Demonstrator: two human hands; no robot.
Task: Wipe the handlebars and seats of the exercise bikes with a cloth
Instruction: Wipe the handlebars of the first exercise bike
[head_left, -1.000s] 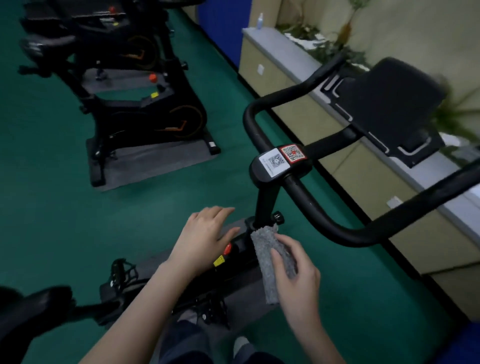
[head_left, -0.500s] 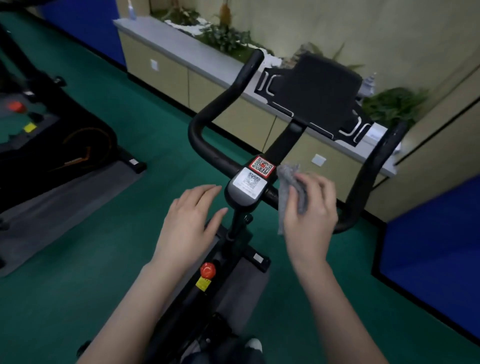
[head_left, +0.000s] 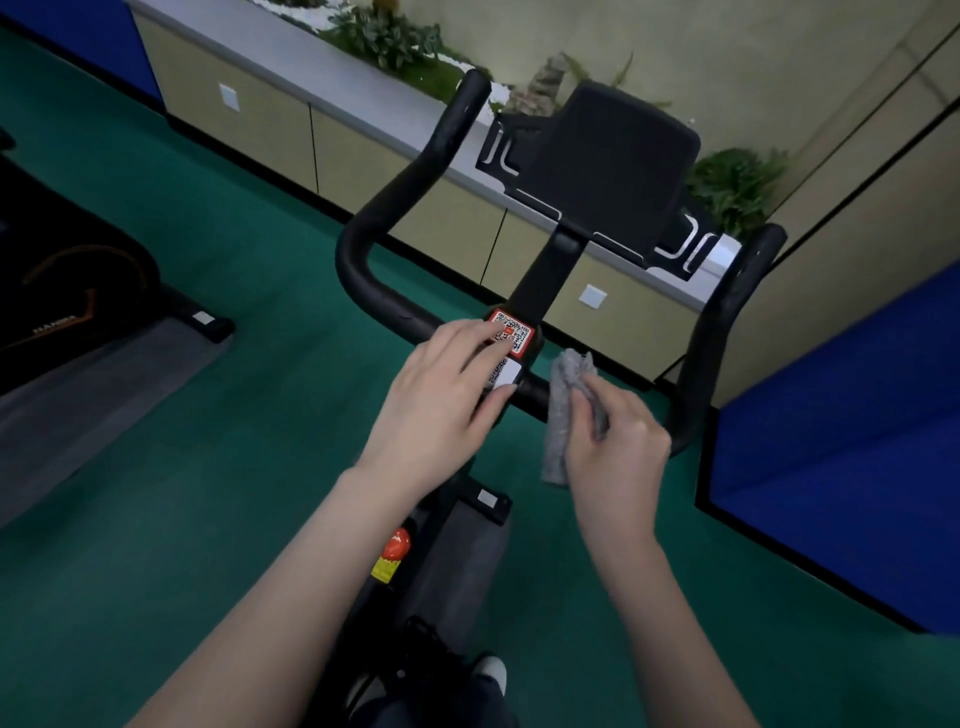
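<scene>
A black exercise bike stands right in front of me, its U-shaped handlebar (head_left: 363, 270) curving up on both sides. A black tablet holder (head_left: 608, 171) sits above the middle. My left hand (head_left: 441, 400) lies flat with fingers apart on the central clamp, partly covering the QR-code stickers (head_left: 511, 332). My right hand (head_left: 615, 441) grips a folded grey cloth (head_left: 561, 410) and presses it against the crossbar just right of the clamp. The right handlebar arm (head_left: 727, 322) rises beyond the cloth. The seat is out of view.
A second black bike (head_left: 62, 291) on a grey mat (head_left: 88, 395) stands at the left. A beige cabinet with grey top (head_left: 291, 73) and plants runs behind. Blue panels (head_left: 831, 441) are at the right. A red knob (head_left: 397, 543) sits on the frame below. The floor is green.
My view has swung from the left bikes onto this handlebar. My left hand moved up onto the stickered clamp. My right hand brought the cloth onto the crossbar, right of the clamp.
</scene>
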